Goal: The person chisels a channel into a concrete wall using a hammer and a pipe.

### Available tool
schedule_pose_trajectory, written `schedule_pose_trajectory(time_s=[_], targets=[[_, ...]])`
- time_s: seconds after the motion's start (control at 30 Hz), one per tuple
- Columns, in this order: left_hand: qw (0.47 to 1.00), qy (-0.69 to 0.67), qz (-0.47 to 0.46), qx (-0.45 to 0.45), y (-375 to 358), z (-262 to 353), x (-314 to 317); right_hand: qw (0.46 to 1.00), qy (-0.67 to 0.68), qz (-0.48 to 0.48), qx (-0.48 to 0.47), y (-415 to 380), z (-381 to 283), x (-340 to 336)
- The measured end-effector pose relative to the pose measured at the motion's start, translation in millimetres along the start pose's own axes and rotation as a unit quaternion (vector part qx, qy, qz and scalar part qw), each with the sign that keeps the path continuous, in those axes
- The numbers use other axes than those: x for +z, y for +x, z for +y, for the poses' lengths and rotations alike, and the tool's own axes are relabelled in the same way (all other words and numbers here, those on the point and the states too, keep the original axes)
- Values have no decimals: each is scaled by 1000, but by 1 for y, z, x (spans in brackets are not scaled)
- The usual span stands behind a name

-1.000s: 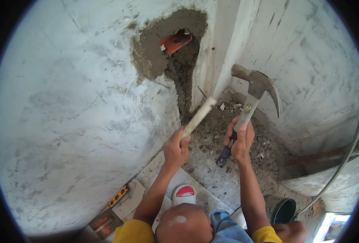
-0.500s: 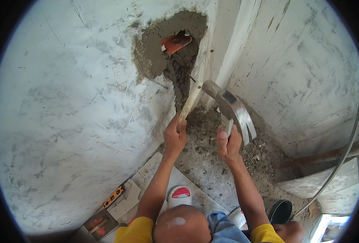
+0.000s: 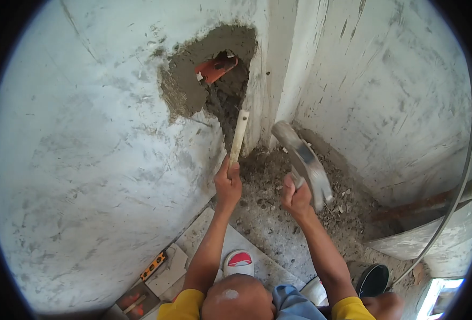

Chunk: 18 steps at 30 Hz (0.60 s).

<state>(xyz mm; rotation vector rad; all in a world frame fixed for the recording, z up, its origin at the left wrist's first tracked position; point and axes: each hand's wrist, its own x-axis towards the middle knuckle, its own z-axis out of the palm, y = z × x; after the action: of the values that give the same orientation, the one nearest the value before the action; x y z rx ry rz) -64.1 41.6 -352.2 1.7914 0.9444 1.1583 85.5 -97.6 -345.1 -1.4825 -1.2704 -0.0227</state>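
Note:
My left hand [image 3: 228, 184] is closed around a narrow off-white bar [image 3: 239, 133], with a dark spot close to its upper end. The bar points up toward the lower part of a rough, mortar-lined hole [image 3: 193, 85] in the white wall. Inside that hole an orange-red pipe end [image 3: 216, 68] shows. In my right hand [image 3: 296, 196] is a claw hammer [image 3: 303, 154], gripped just under the head. Its striking face points up and left, apart from the bar, and the claw faces down toward me.
Rubble and dirt [image 3: 262, 170] lie in the corner. Lower left are an orange level [image 3: 154, 265] and a box [image 3: 135, 302] with red items. A dark bucket [image 3: 373, 280] stands lower right, near a leaning board [image 3: 422, 229] and a hanging cable [image 3: 462, 181].
The hammer head has dropped slightly and moved away from the bar's upper end. The bar now stands more upright, its top shifted left. The whole view has shifted a little.

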Motion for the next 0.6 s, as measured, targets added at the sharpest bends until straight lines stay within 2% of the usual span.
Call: schedule_pose_trajectory(time_s=[0.03,0.07,0.13,0.17,0.2,0.27,0.33,0.4,0.43,0.5,0.53,0.6], targets=[[1000,3,-2,-1,0,2,0,997,-13,23,-76,12,-16,-6],[1000,-10,8,14,-1,4,2,997,-10,24,-76,19,-29,-12],[999,-22,24,30,1,12,2,982,-8,54,-179,30,-43,-17],[999,-31,19,12,0,17,1,988,26,80,-132,22,-36,-9],[999,-40,14,-7,-1,22,0,988,27,77,-131,24,-37,-8],[999,-35,10,-37,-2,32,-2,997,-59,-38,-23,33,-42,-9],[997,-34,7,-63,-7,38,-3,993,-104,-54,-31,59,-49,-9],[996,17,-19,-89,-15,40,-9,986,-95,-66,119,70,-57,-11],[996,12,-5,-88,-18,42,-12,990,-86,-50,101,68,-63,-15],[991,-6,-78,-108,-43,50,-19,993,-54,-24,99,62,-71,-23],[991,-11,-71,-113,-49,52,-18,994,-37,-11,102,63,-75,-26],[997,20,-32,-70,-55,57,-17,995,-41,-14,88,63,-74,-29]])
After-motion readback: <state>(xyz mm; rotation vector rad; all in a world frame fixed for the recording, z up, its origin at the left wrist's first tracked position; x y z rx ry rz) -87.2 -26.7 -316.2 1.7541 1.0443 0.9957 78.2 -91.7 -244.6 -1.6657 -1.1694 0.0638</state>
